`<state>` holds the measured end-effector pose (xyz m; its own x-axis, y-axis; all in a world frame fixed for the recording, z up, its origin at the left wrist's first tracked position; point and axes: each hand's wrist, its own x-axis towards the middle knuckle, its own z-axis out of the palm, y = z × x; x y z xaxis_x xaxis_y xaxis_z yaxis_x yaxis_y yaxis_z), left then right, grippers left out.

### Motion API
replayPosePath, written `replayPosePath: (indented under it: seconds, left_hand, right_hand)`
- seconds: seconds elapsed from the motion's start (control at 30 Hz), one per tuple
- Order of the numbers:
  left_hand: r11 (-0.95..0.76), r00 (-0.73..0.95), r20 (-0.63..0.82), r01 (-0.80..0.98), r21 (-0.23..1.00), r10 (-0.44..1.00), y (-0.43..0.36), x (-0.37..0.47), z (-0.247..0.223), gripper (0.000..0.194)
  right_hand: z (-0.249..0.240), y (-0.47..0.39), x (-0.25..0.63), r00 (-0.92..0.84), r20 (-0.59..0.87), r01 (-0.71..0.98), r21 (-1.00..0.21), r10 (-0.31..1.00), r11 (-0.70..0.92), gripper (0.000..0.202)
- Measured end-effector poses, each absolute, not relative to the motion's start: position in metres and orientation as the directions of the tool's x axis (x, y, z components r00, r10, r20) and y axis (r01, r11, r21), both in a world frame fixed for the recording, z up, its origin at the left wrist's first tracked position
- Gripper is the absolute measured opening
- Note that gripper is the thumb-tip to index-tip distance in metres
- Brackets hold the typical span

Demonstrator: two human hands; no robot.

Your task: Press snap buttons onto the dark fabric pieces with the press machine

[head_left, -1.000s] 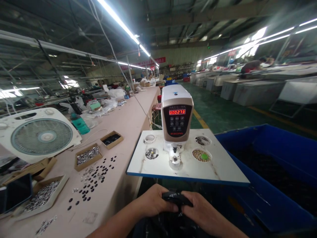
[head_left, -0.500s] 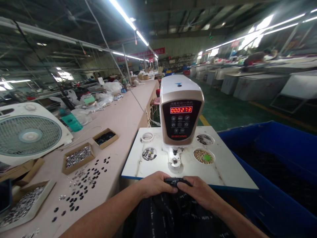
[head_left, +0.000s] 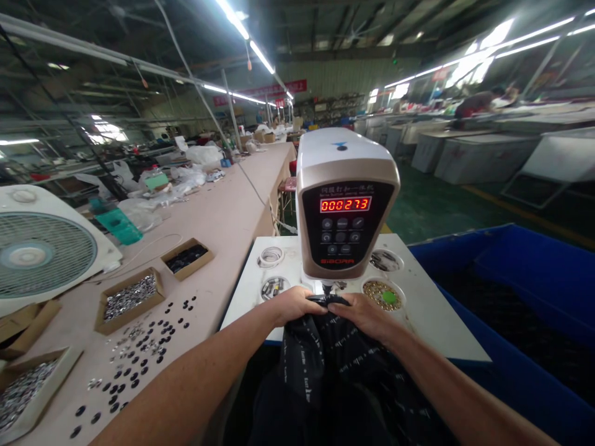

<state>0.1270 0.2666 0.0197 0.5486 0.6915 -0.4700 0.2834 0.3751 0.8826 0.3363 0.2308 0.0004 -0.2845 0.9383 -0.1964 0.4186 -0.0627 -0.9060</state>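
One white fan [head_left: 46,248] stands at the far left of the long table [head_left: 232,217]. Next comes a box [head_left: 139,311] of shiny bits [head_left: 130,299], and many loose black caps [head_left: 134,375] lie toward the table's right edge. Then comes the left hand [head_left: 297,305], over the white board [head_left: 446,331]. Its thumb and fingers are pinched together on the black cloth [head_left: 304,359]. The cloth's folded edge [head_left: 318,300] makes a short strip that runs left to right, from one hand to the other, and the rest hangs down past the board's near edge (it has small white letters on it). Straight ahead of the folded edge is the machine [head_left: 346,170], with its dark pin [head_left: 327,288] about midway between the hands, so neither hand is clearly nearer to it. I cannot tell if the cloth touches the pin. The right hand [head_left: 365,313] pinches the same folded edge, with its fingertips just beside the left ones. Past it, toward the board's right edge, are gold bits [head_left: 375,292] with a green thing [head_left: 389,298] among them. Last comes a big blue bin [head_left: 525,260].
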Motion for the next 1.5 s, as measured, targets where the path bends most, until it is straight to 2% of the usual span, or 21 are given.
replayPosePath:
  seconds: [0.2, 0.5, 0.7, 1.0, 1.2, 1.5]
  left_hand:
    - [0.361, 0.539, -0.455, 0.277, 0.891, 0.709, 0.272, 0.13, 0.02, 0.035]
    - [0.232, 0.534, -0.336, 0.254, 0.939, 0.776, 0.276, 0.13, 0.014, 0.027]
    - [0.287, 0.513, -0.386, 0.264, 0.921, 0.767, 0.284, 0.13, 0.007, 0.037]
    - [0.391, 0.502, -0.464, 0.25, 0.886, 0.73, 0.286, 0.13, 0.002, 0.037]
    - [0.412, 0.483, -0.478, 0.244, 0.878, 0.734, 0.283, 0.128, 0.002, 0.042]
    - [0.33, 0.42, -0.453, 0.335, 0.882, 0.786, 0.273, 0.122, 0.001, 0.043]
  right_hand:
    - [0.01, 0.239, 0.337, -0.256, -0.227, 0.465, -0.881, 0.94, -0.086, 0.036]
    - [0.014, 0.245, 0.335, -0.238, -0.096, 0.551, -0.833, 0.967, 0.052, 0.034]
    - [0.012, 0.252, 0.334, -0.262, -0.067, 0.508, -0.858, 0.963, 0.078, 0.027]
    - [0.004, 0.256, 0.335, -0.23, -0.163, 0.528, -0.849, 0.959, -0.017, 0.029]
    - [0.003, 0.25, 0.332, -0.133, -0.137, 0.579, -0.814, 0.982, -0.035, 0.032]
    - [-0.008, 0.243, 0.316, 0.086, -0.041, 0.69, -0.718, 0.995, -0.089, 0.026]
